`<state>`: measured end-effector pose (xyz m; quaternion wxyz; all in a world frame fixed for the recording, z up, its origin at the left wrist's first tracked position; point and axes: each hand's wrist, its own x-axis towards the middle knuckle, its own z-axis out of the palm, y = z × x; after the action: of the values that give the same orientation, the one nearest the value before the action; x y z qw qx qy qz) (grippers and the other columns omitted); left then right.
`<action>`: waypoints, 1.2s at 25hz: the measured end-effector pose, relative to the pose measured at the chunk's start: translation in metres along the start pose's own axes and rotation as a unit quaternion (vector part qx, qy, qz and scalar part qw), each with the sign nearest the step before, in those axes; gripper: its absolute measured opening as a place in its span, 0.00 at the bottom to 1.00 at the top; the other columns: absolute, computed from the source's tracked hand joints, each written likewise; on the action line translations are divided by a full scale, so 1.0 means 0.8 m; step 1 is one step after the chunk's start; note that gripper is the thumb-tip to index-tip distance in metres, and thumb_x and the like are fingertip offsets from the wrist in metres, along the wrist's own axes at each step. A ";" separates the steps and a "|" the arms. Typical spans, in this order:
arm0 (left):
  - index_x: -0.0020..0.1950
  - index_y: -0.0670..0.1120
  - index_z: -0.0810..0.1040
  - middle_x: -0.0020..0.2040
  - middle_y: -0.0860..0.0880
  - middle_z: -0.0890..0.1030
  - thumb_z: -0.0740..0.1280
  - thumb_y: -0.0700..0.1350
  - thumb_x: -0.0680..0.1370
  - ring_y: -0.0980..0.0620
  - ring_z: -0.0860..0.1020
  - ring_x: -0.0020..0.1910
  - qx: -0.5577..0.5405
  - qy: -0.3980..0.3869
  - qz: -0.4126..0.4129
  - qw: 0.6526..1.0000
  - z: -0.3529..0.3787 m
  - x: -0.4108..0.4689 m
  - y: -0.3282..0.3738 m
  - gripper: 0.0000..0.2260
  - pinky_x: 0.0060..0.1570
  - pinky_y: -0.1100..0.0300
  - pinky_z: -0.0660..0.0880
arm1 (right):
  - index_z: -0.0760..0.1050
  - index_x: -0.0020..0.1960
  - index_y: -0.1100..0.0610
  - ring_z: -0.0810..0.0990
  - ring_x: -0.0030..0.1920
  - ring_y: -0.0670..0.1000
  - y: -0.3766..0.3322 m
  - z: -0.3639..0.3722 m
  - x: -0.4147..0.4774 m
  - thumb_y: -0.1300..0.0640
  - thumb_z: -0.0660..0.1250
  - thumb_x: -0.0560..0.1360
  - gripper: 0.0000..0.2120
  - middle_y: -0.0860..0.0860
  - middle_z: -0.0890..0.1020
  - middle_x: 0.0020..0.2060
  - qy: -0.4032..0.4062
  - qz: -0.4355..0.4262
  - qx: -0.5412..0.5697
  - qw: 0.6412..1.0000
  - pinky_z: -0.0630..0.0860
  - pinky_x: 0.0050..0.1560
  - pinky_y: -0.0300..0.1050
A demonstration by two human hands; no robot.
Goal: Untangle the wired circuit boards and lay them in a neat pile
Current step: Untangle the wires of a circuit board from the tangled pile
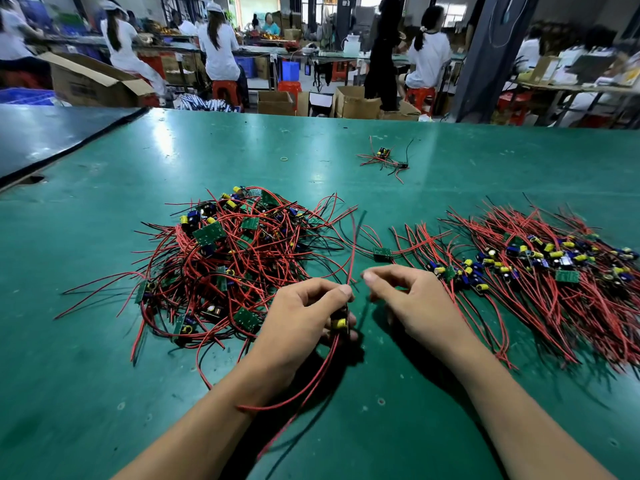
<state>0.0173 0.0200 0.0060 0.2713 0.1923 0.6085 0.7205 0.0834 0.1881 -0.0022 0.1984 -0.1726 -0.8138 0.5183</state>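
- Left hand [304, 313] pinches one small green circuit board with a yellow capacitor [339, 323]. Its red and black leads trail down toward the wrist, and one red lead [352, 244] runs up toward the heap.
- Right hand [419, 306] sits just beside it with fingers loosely curled, nothing visibly held.
- Tangled heap of red-wired boards [225, 258] lies left of the hands on the green matte surface [104, 393].
- Combed-out pile of boards with parallel red wires [554, 271] lies to the right.
- A lone green board [382, 253] lies between heap and pile.
- Risk: the upper lead may be snagged in the heap, so a pull could drag more boards along or strain a solder joint.
- Risk: the pinch sits near the capacitor, so a hard tug could bend it.
- Risk: long trailing leads could sweep the lone board or ruffle the pile's edge when carried right.
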 end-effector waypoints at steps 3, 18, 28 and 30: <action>0.41 0.46 0.82 0.44 0.33 0.82 0.69 0.43 0.78 0.43 0.81 0.38 -0.071 0.051 0.001 0.996 0.000 0.004 0.004 0.07 0.41 0.54 0.78 | 0.80 0.41 0.53 0.73 0.28 0.41 -0.008 0.013 -0.012 0.57 0.76 0.73 0.06 0.42 0.81 0.32 -0.028 -0.109 -0.096 0.989 0.69 0.33 0.34; 0.46 0.49 0.83 0.46 0.43 0.85 0.73 0.48 0.69 0.49 0.83 0.36 -0.137 -0.007 -0.034 0.990 -0.009 0.004 0.010 0.08 0.33 0.64 0.74 | 0.73 0.34 0.51 0.62 0.25 0.46 -0.027 0.017 -0.013 0.49 0.68 0.73 0.12 0.50 0.69 0.29 -0.053 0.050 0.360 0.930 0.56 0.26 0.37; 0.46 0.40 0.82 0.40 0.41 0.82 0.74 0.55 0.67 0.47 0.81 0.34 -0.041 -0.085 -0.058 0.994 -0.012 0.005 0.012 0.19 0.33 0.61 0.77 | 0.72 0.39 0.56 0.55 0.38 0.57 -0.023 0.011 -0.020 0.46 0.80 0.64 0.20 0.59 0.62 0.37 -0.236 0.149 0.313 0.908 0.47 0.46 0.53; 0.45 0.43 0.83 0.40 0.40 0.83 0.74 0.54 0.68 0.45 0.83 0.34 -0.055 -0.090 -0.053 0.993 -0.014 0.004 0.012 0.15 0.34 0.59 0.79 | 0.72 0.32 0.51 0.58 0.32 0.51 -0.021 0.011 -0.018 0.46 0.79 0.64 0.17 0.53 0.65 0.31 -0.214 0.142 0.295 0.920 0.48 0.41 0.53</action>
<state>0.0063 0.0122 0.0129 0.3728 0.2085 0.5504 0.7173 0.0901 0.1679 0.0078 -0.0142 -0.1049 -0.6139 0.7822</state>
